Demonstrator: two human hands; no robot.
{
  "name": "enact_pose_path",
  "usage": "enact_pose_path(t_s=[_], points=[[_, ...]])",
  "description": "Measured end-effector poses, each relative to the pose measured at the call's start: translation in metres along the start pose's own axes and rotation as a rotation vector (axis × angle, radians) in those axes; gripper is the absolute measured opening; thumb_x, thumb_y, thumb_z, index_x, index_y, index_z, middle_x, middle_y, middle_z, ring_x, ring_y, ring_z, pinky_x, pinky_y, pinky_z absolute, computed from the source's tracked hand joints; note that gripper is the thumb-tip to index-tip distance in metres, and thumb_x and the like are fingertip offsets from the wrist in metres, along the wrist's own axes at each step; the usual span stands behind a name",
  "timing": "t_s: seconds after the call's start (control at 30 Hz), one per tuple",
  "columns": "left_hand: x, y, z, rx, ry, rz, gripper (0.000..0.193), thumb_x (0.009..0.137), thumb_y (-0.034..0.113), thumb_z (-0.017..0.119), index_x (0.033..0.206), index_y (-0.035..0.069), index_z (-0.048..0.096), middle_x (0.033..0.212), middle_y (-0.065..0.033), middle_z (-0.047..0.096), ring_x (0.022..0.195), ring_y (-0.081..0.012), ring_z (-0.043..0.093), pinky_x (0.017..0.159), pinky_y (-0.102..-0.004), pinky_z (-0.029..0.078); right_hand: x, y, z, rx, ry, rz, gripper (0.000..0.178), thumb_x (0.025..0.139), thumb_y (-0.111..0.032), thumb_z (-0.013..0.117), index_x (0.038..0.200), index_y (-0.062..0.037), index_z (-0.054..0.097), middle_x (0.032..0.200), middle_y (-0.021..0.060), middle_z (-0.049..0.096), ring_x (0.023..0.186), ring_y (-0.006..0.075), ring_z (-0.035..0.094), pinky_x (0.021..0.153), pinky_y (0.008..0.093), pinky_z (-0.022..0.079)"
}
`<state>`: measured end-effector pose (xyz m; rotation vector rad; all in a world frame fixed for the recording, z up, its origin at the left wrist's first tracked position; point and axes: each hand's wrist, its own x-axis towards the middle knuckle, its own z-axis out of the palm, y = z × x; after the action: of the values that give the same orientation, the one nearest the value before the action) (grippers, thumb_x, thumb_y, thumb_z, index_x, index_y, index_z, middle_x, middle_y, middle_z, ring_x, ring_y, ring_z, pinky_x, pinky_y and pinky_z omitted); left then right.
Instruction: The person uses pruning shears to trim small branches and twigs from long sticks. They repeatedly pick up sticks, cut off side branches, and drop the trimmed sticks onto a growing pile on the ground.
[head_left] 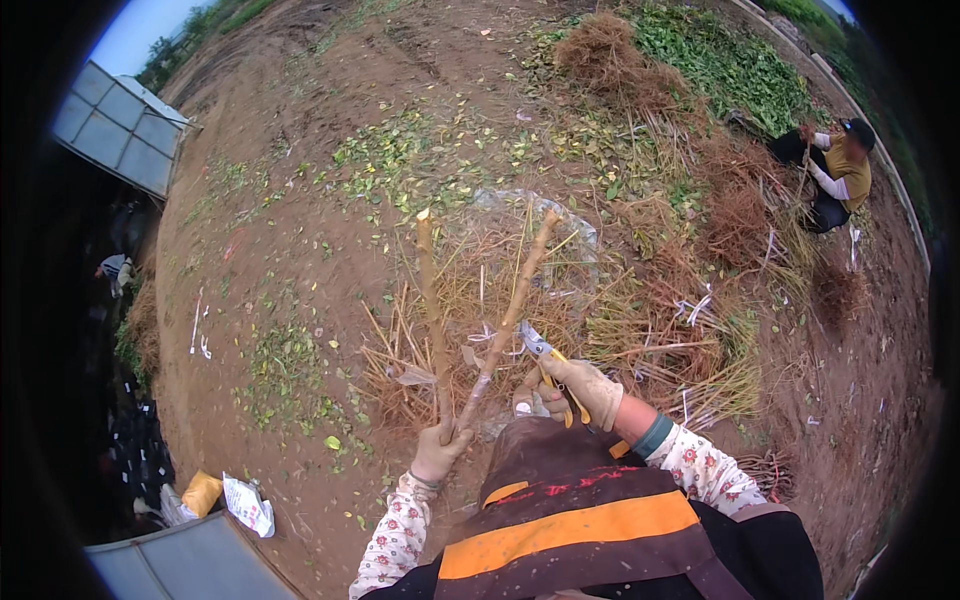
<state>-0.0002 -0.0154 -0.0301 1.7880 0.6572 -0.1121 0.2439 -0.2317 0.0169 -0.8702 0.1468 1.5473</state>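
My left hand [440, 452], in a pale work glove, is closed around the lower end of a forked branch [432, 310]. Its two thick, bare arms spread upward in a V, with pale cut tips. In my gloved right hand [580, 390] is a pair of pruning shears [552, 352] with yellow handles. The metal blades point up and left, close beside the right arm of the branch; I cannot tell if they touch it. Beyond and below the branch lies a heap of thin cut stems [480, 270], with clear plastic sheeting [580, 230] at its far edge.
Bundles of stems with white ties [690, 310] lie to the right. Reddish root heaps [610, 60] and green leaves [720, 60] are farther back. A person [840, 175] sits at the far right. Metal doors [120, 130], a yellow sack [202, 493] and a white bag [248, 505] are left.
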Motion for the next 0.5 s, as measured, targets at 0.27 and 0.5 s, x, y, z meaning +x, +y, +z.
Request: enact_pose_path(t_s=[0.27,0.5], points=[[0.001,-0.015,-0.022,-0.447,-0.350,-0.248,0.026,0.096,0.027,0.069,0.094,0.001,0.065,0.080,0.0002,0.065,0.064,-0.0110,0.059,0.059,-0.0283,0.046,0.009,-0.018,-0.003,-0.111,-0.055,-0.172,0.040,0.107,-0.044,0.051,0.114,-0.0053,0.061,0.073,-0.0024,0.050,0.062,0.0085,0.050,0.057,0.0290,0.046],[0.003,-0.018,-0.008,0.047,-0.080,-0.085,0.024,0.092,0.025,0.073,0.099,0.002,0.071,0.073,-0.0008,0.063,0.064,-0.0092,0.053,0.059,-0.0300,0.045,-0.020,-0.051,0.010,0.070,-0.094,-0.306,0.047,0.107,-0.047,0.049,0.123,-0.0029,0.058,0.085,0.0050,0.057,0.078,0.0197,0.060,0.073,0.0376,0.053]])
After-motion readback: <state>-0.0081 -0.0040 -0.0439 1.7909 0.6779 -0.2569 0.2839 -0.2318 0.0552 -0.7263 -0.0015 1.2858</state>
